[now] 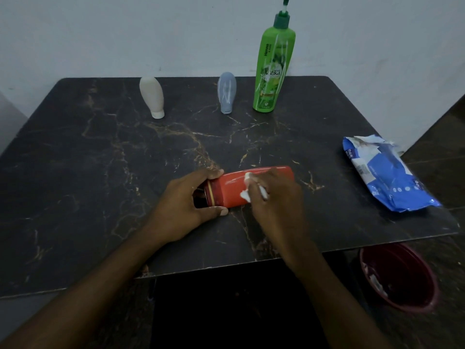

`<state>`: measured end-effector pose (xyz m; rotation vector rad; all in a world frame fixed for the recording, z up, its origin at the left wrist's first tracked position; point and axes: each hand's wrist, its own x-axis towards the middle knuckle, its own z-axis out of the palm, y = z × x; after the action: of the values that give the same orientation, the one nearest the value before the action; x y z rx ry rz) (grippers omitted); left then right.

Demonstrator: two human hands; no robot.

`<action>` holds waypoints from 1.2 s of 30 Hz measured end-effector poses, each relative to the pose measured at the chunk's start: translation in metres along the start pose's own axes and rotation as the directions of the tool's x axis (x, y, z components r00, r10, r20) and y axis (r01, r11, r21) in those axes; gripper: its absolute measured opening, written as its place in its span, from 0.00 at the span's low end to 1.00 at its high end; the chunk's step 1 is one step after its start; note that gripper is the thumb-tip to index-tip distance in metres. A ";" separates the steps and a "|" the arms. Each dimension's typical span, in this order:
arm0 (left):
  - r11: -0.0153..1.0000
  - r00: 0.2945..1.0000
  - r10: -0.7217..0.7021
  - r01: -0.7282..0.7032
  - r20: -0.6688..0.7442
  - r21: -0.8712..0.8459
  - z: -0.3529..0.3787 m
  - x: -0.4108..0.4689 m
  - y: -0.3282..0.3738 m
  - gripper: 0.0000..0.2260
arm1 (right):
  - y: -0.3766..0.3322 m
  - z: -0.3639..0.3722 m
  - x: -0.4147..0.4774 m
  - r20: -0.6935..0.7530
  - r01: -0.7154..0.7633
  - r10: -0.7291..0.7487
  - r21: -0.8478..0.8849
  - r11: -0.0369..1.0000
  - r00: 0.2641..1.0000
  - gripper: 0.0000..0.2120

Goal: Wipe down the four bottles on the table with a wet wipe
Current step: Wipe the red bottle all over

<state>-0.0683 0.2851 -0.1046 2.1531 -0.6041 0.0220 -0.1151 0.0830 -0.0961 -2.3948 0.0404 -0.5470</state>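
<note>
My left hand (187, 201) grips the red bottle (234, 188) lying on the table (100, 172). My right hand (274, 195) presses one wipe (245, 195) on it. Three bottles stand behind: white (151, 96), blue (226, 92), green (273, 66). One wipes pack (387, 173) lies right.

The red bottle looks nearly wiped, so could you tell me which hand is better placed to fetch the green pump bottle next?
Probably the right hand: the green pump bottle stands far right, though it holds the wipe. The left hand grips the red bottle.

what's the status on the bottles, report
Left hand grips red bottle at cap end, lying flat. Right hand rubs wet wipe on it. Nothing in the way.
</note>
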 end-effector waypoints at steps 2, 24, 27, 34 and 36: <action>1.000 1.000 0.010 -0.010 0.003 0.006 0.000 0.000 0.000 0.34 | 0.023 -0.015 0.009 -0.060 -0.070 0.071 0.017 0.997 0.996 0.06; 0.994 0.998 0.065 -0.065 0.000 0.087 0.000 -0.003 0.004 0.33 | 0.038 -0.027 0.021 -0.106 -0.180 0.184 0.051 0.982 0.977 0.09; 0.993 0.997 0.079 -0.079 0.003 0.082 0.000 -0.003 0.005 0.33 | 0.053 -0.038 0.025 -0.124 -0.265 0.265 0.014 0.964 0.956 0.10; 0.990 0.996 0.094 -0.093 -0.004 0.106 0.001 -0.005 0.008 0.32 | -0.013 -0.010 0.015 -0.044 0.034 -0.039 -0.094 0.995 0.998 0.07; 0.989 0.996 0.084 -0.082 -0.016 0.124 0.001 -0.006 0.007 0.31 | -0.038 0.004 0.009 0.058 0.055 -0.053 -0.047 0.997 0.997 0.07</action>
<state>-0.0764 0.2835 -0.1013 2.2428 -0.6960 0.1307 -0.1093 0.1134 -0.0716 -2.4640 -0.0362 -0.5085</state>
